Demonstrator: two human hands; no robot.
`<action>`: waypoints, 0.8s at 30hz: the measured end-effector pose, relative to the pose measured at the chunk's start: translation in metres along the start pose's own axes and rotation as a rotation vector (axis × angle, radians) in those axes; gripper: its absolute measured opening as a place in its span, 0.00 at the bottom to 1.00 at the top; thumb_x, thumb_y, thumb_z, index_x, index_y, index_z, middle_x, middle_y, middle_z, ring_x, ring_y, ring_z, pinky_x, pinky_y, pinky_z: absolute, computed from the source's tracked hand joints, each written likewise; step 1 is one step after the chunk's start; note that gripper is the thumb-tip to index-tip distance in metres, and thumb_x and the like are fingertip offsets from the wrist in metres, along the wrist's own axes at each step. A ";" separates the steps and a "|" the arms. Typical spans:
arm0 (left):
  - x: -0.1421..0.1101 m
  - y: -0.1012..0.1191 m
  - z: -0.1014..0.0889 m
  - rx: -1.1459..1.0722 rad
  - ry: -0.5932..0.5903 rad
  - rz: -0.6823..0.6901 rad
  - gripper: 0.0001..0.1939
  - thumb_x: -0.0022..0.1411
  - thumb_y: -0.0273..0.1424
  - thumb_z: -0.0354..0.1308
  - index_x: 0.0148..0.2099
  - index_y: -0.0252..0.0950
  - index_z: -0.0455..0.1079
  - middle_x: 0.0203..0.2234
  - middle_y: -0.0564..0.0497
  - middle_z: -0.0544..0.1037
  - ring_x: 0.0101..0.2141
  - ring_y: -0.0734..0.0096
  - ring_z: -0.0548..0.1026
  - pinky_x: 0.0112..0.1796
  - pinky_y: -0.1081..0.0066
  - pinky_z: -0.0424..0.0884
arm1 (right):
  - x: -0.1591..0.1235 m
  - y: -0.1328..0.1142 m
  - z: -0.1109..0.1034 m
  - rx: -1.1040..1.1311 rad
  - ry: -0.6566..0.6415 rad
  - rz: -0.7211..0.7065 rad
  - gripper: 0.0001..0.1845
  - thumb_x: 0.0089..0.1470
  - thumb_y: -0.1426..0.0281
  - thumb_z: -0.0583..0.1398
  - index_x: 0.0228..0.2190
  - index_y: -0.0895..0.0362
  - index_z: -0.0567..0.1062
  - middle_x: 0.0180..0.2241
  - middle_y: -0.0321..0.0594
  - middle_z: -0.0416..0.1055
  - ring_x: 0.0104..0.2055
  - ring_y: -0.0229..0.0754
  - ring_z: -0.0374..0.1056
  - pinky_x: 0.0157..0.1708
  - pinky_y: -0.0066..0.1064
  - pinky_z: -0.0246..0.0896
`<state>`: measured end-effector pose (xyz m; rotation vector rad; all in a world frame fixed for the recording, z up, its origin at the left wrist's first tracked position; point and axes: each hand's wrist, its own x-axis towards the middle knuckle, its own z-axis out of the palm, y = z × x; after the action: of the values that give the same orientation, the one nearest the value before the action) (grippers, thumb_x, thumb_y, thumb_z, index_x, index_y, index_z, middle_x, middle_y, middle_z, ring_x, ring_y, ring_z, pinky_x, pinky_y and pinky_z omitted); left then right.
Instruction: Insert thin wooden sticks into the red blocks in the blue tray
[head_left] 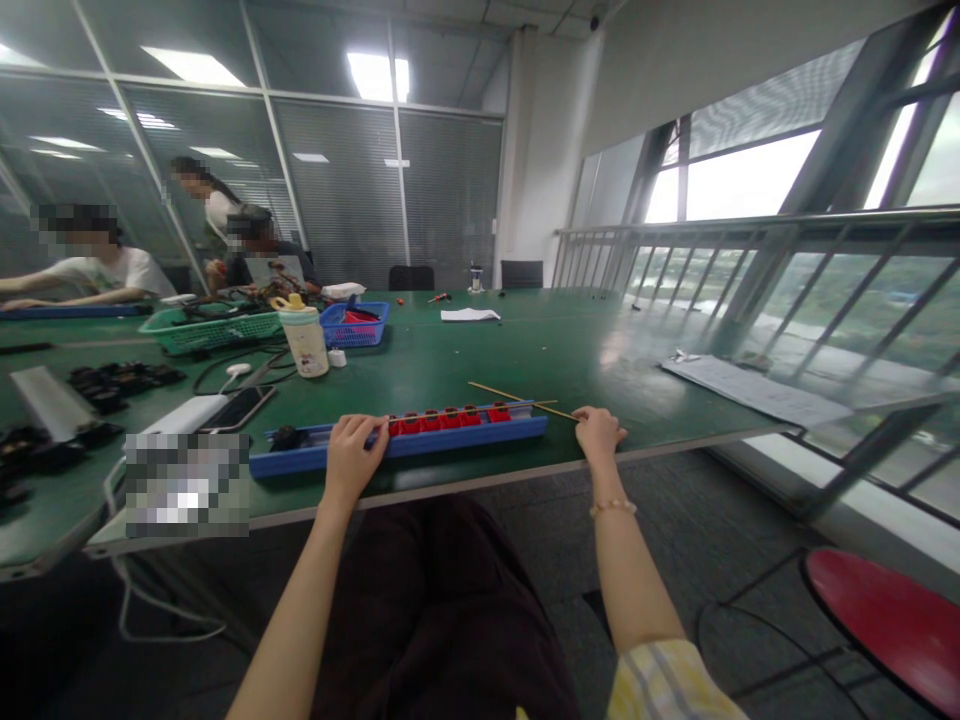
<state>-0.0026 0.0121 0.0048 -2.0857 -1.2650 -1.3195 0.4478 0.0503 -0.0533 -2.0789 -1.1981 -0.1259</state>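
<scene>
A long blue channel-shaped rail [457, 439] lies along the table's front edge, with several red blocks [450, 416] in a row inside it. A black part [287, 437] sits at the rail's left end. My left hand [355, 458] is closed over the rail beside the leftmost red block, fingers pinched at the end of a thin yellowish stick [541, 403] that runs along the tops of the blocks. My right hand [599, 436] is closed at the table edge, right of the rail, on a second thin stick [510, 397] that slants behind the rail's right end.
Left of the rail are a phone [238, 408], a white power bank [184, 420], a cream bottle [305, 340], a green basket [214, 332] and a blue basket [356, 325]. A clipboard with paper [754, 385] lies at right. A red stool [889, 620] stands lower right. Several people work at far left.
</scene>
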 end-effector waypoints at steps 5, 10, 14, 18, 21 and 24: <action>0.001 0.000 0.000 0.004 -0.020 -0.002 0.09 0.67 0.34 0.53 0.38 0.39 0.73 0.34 0.49 0.79 0.38 0.62 0.73 0.45 0.61 0.69 | -0.003 -0.006 -0.007 0.098 0.055 0.000 0.21 0.54 0.75 0.52 0.39 0.52 0.83 0.42 0.51 0.71 0.46 0.53 0.65 0.49 0.50 0.54; 0.001 0.000 -0.001 -0.005 -0.022 -0.008 0.09 0.67 0.34 0.52 0.38 0.40 0.72 0.35 0.49 0.79 0.38 0.63 0.73 0.45 0.61 0.69 | 0.000 -0.019 -0.012 0.564 0.119 -0.155 0.20 0.58 0.63 0.52 0.42 0.56 0.80 0.40 0.47 0.73 0.40 0.45 0.66 0.45 0.39 0.60; 0.000 0.000 -0.002 -0.008 -0.027 -0.018 0.08 0.67 0.33 0.52 0.39 0.40 0.72 0.36 0.48 0.79 0.39 0.62 0.73 0.46 0.61 0.68 | -0.004 -0.038 -0.007 0.897 -0.059 -0.193 0.29 0.58 0.48 0.53 0.47 0.56 0.76 0.32 0.41 0.73 0.31 0.41 0.64 0.34 0.31 0.61; 0.000 0.000 -0.002 -0.005 -0.014 -0.043 0.08 0.68 0.33 0.51 0.41 0.39 0.72 0.36 0.48 0.79 0.40 0.61 0.73 0.46 0.60 0.68 | -0.013 -0.050 -0.001 0.763 -0.054 -0.337 0.31 0.57 0.44 0.52 0.43 0.56 0.78 0.38 0.45 0.75 0.39 0.45 0.68 0.42 0.35 0.63; -0.001 0.001 -0.003 0.000 -0.004 -0.062 0.08 0.67 0.34 0.51 0.42 0.39 0.71 0.36 0.48 0.79 0.40 0.60 0.73 0.46 0.60 0.68 | -0.015 -0.050 0.000 0.670 -0.060 -0.407 0.31 0.59 0.44 0.50 0.39 0.55 0.78 0.42 0.48 0.75 0.46 0.48 0.69 0.48 0.38 0.62; -0.002 0.001 -0.003 0.002 0.007 -0.082 0.07 0.67 0.35 0.52 0.41 0.39 0.70 0.34 0.48 0.78 0.39 0.60 0.73 0.44 0.61 0.68 | -0.013 -0.047 0.000 0.692 -0.105 -0.355 0.33 0.58 0.42 0.49 0.36 0.55 0.78 0.39 0.47 0.76 0.42 0.48 0.70 0.45 0.36 0.62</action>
<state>-0.0037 0.0092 0.0049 -2.0458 -1.3616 -1.3576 0.4033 0.0552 -0.0337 -1.2796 -1.4156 0.2118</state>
